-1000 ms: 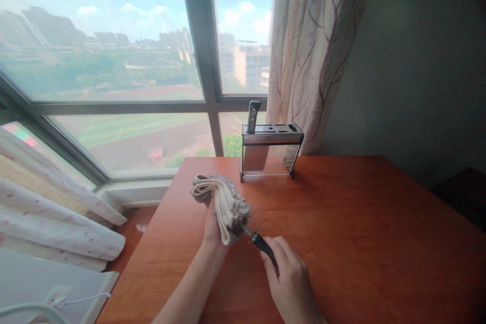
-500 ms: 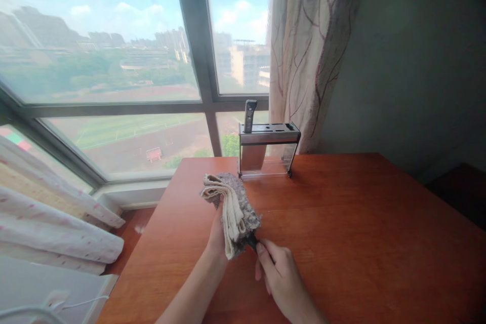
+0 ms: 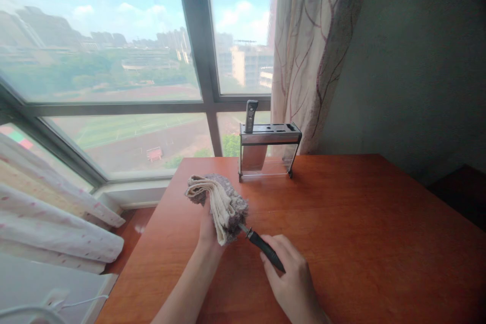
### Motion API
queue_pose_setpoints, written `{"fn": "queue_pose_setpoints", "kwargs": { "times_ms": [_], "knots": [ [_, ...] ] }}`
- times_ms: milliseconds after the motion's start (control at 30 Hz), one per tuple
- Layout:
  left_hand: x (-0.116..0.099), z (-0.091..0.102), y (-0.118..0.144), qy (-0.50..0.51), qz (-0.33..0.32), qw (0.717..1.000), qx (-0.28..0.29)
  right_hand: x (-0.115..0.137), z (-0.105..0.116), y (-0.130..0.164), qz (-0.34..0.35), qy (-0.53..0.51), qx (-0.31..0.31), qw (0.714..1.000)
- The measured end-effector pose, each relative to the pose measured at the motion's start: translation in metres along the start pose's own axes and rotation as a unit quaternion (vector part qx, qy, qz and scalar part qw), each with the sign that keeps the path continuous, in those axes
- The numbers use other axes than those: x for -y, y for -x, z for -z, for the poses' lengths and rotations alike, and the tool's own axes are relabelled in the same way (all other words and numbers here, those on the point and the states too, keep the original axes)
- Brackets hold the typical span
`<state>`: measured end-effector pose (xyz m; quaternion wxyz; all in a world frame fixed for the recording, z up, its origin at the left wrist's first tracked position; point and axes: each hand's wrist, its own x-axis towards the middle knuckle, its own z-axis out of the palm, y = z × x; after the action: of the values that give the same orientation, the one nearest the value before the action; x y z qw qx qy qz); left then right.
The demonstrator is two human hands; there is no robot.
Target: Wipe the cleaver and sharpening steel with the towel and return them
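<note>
My left hand [image 3: 209, 229] is closed around a folded grey and cream cloth [image 3: 219, 203], with most of its fingers hidden behind the folds. From the cloth's lower right side comes a knife [image 3: 265, 249] with a black handle. Only a short bit of its metal shows beside the cloth; the rest of the blade is hidden. My right hand [image 3: 291, 274] grips the back part of that handle, thumb on the near side and fingers over the top. Both hands are above the wooden table [image 3: 353, 223].
Beyond the cloth stands a knife block [image 3: 270, 136] with clear sides, holding one upright knife [image 3: 250, 116] with a dark handle. Behind the table are a large window [image 3: 114, 61] and a patterned curtain [image 3: 309, 45]. A white curtain [image 3: 56, 223] hangs at the left.
My left hand and the cloth have shifted left and slightly up. My right hand has moved right, and the whole handle plus a sliver of blade now shows outside the cloth.
</note>
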<state>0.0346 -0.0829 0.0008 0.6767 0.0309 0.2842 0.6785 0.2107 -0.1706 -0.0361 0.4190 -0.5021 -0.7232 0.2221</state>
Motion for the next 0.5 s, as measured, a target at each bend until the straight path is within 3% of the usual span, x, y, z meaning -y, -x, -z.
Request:
{"fn": "queue_pose_setpoints", "kwargs": {
  "times_ms": [200, 333, 500],
  "knots": [
    [-0.005, -0.001, 0.004, -0.007, -0.022, 1.0, -0.007, 0.008, 0.007, -0.002, -0.063, -0.023, 0.044, 0.997],
    [-0.009, 0.0, 0.005, -0.012, -0.026, 1.0, -0.007, 0.008, 0.007, -0.005, -0.138, -0.105, 0.077, 0.982],
    [-0.013, 0.003, 0.0, -0.008, -0.05, 0.999, -0.006, 0.007, 0.011, -0.007, -0.092, -0.076, 0.056, 0.991]
  ]
}}
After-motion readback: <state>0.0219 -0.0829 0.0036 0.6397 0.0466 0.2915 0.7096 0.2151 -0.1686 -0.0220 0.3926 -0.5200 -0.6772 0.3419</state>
